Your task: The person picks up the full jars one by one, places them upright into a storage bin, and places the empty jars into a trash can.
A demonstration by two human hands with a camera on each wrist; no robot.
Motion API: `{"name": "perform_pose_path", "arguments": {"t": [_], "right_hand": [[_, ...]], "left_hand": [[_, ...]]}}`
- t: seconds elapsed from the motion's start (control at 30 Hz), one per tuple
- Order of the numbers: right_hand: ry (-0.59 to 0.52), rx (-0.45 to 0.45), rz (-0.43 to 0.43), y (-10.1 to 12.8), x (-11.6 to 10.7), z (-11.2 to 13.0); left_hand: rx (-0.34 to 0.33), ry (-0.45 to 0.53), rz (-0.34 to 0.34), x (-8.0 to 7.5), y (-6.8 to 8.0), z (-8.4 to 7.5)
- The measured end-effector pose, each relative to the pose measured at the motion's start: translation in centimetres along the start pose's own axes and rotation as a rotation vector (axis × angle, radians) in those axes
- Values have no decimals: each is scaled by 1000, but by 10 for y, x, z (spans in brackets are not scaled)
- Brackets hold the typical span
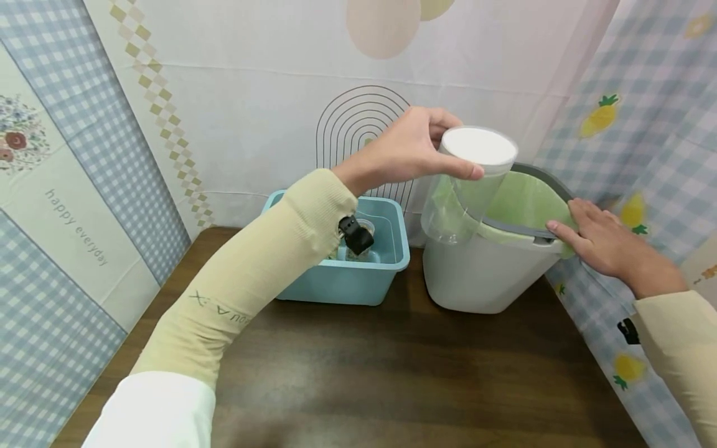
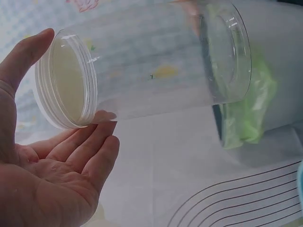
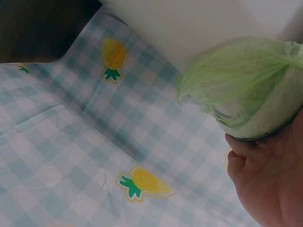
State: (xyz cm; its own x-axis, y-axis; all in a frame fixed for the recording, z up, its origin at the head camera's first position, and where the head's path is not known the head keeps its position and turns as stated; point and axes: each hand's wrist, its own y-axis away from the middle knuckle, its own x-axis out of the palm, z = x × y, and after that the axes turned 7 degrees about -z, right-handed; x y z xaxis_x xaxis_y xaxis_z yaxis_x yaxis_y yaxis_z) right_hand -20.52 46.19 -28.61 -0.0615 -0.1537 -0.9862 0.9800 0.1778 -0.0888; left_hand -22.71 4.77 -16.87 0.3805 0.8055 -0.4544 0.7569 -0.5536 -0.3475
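My left hand (image 1: 417, 146) grips a clear plastic jar (image 2: 151, 71) at its white lid (image 1: 482, 146), thumb on one side and fingers on the other. The jar hangs lid up, its lower part overlapping the left side of a white trash bin (image 1: 482, 283) in the head view. A pale green bag (image 1: 526, 199) lines the bin and folds out over the grey rim. At the right end of that rim, my right hand (image 1: 607, 242) holds the edge, with the thumb along the near side. The bin leans to the right.
To the left of the bin stands a light blue plastic tub (image 1: 336, 286) with a small clear container (image 1: 365, 230) inside, partly hidden by the left wrist. Both stand on a dark wooden table (image 1: 392, 373). Printed cloth (image 1: 252, 124) hangs behind and along both sides.
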Motion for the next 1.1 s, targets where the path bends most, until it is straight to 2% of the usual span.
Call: {"name": "perform_pose_path", "arguments": {"t": [0.23, 0.37, 0.57, 0.77, 0.9, 1.1], "right_hand": [[-1, 13, 9, 1, 1, -1], [1, 21, 11, 0, 1, -2], [5, 32, 4, 1, -1, -4], [13, 10, -24, 2, 1, -3], [14, 21, -24, 3, 1, -2], [21, 15, -39, 4, 1, -1]], "left_hand": [[22, -52, -57, 2, -20, -9], [24, -97, -55, 6, -29, -12], [10, -91, -64, 19, -46, -16], [12, -123, -84, 35, -64, -15], [10, -105, -95, 45, -75, -13], [2, -88, -119, 56, -84, 0]]}}
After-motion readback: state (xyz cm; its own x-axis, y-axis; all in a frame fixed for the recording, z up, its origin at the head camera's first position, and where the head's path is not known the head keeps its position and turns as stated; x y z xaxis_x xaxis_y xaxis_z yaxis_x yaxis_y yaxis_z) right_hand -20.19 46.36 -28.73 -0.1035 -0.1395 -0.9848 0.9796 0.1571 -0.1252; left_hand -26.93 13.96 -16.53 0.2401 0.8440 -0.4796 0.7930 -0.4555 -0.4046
